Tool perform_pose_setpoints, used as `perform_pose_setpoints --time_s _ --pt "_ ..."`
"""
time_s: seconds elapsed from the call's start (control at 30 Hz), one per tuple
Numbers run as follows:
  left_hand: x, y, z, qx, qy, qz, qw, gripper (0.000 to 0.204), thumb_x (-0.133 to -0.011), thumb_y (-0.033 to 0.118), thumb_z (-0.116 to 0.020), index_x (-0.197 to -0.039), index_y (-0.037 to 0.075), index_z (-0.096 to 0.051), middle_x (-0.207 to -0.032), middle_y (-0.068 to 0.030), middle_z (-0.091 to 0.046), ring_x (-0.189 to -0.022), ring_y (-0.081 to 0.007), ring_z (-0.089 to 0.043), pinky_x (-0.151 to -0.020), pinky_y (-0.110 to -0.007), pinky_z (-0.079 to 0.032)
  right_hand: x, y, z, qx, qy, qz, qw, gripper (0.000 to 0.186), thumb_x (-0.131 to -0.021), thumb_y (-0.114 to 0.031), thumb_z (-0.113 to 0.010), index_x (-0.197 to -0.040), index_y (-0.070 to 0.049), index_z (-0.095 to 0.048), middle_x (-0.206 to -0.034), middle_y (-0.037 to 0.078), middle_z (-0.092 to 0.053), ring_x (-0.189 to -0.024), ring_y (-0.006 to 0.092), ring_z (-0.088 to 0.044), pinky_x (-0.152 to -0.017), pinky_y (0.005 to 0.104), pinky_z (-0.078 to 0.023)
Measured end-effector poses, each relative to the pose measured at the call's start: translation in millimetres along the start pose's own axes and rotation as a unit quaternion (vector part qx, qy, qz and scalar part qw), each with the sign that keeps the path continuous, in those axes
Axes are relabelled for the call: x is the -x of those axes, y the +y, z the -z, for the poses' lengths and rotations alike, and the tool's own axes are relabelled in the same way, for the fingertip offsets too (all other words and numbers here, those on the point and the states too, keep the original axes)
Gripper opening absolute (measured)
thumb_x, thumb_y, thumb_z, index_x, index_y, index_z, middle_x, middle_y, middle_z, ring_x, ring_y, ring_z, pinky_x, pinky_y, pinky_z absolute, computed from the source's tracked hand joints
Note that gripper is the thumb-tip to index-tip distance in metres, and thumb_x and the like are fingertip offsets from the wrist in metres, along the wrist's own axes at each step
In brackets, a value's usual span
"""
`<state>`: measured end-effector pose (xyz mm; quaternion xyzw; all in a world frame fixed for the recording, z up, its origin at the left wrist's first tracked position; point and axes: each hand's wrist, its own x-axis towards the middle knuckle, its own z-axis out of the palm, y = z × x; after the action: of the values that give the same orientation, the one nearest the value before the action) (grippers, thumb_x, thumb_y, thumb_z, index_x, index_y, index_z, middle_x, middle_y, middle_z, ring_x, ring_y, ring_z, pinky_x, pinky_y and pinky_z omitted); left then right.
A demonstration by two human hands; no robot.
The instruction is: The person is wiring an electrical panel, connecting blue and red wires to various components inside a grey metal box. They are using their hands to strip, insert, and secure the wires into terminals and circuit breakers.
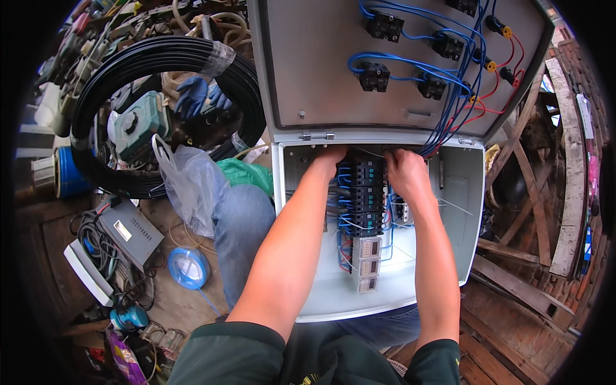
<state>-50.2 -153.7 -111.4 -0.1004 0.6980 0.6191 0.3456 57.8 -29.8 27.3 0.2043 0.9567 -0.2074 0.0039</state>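
Observation:
An open grey metal electrical enclosure (443, 256) stands in front of me, with both hands reaching inside its top edge. My left hand (330, 157) is at the top left of the breaker column; its fingers are hidden. My right hand (405, 170) is closed at the top right of the column, beside the blue wire bundle (435, 146); its fingertips are hidden. A thin pale strip (369, 153) spans the gap between the hands. Below them sit stacked black circuit breakers (367, 199), several small meters (369, 266) and a terminal block (402, 212).
The hinged door (321, 77) is swung up, carrying black switch blocks (385, 25) and blue and red wires. To the left lie a black cable coil (90, 109), plastic bags (192, 183), a grey metal box (131, 231) and a blue spool (188, 268). Wooden planks (568, 173) are on the right.

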Motion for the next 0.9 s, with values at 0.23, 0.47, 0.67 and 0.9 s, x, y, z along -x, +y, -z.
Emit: perform_pose_setpoints --time_s 0.23,0.47,0.67,0.9 --pt "-12 -13 -6 0.001 -0.006 0.01 1.0 0.045 -0.099 0.015 -0.055 -0.141 0.001 -0.049 -0.139 -0.0155 -0.054 -0.123 -0.0234 -0.051 -0.104 -0.039 -0.041 11 -15 16 0.105 0.067 -0.016 0.992 0.021 -0.093 -0.021 -0.06 -0.092 -0.003 -0.07 -0.093 0.02 -0.067 -0.088 0.0405 -0.066 -0.077 0.0498 -0.052" --pt "-46 -39 -9 0.073 -0.028 0.007 0.997 0.039 -0.099 0.011 -0.054 -0.137 0.001 -0.052 -0.129 -0.0154 -0.06 -0.113 -0.0227 -0.057 -0.099 -0.039 -0.047 9 -26 24 0.157 0.022 -0.013 0.987 0.02 -0.091 -0.019 -0.06 -0.09 -0.003 -0.071 -0.092 0.016 -0.069 -0.088 0.0378 -0.067 -0.075 0.0487 -0.053" --pt "-31 -28 -8 0.031 -0.002 -0.031 0.999 0.038 -0.099 0.012 -0.053 -0.136 0.001 -0.053 -0.128 -0.0155 -0.061 -0.113 -0.0226 -0.057 -0.098 -0.038 -0.047 -2 -35 11 0.176 -0.036 -0.039 0.983 0.021 -0.087 -0.018 -0.058 -0.088 -0.004 -0.074 -0.091 0.02 -0.072 -0.088 0.0393 -0.069 -0.079 0.0471 -0.055" --pt "-17 -18 -2 -0.005 -0.008 0.001 1.0 0.042 -0.099 0.018 -0.053 -0.138 0.002 -0.053 -0.139 -0.0156 -0.055 -0.121 -0.0241 -0.053 -0.102 -0.037 -0.042 -17 -32 -18 0.089 -0.075 -0.149 0.982 0.038 -0.084 -0.031 -0.061 -0.098 0.002 -0.073 -0.103 0.027 -0.07 -0.102 0.0436 -0.066 -0.091 0.0464 -0.053"
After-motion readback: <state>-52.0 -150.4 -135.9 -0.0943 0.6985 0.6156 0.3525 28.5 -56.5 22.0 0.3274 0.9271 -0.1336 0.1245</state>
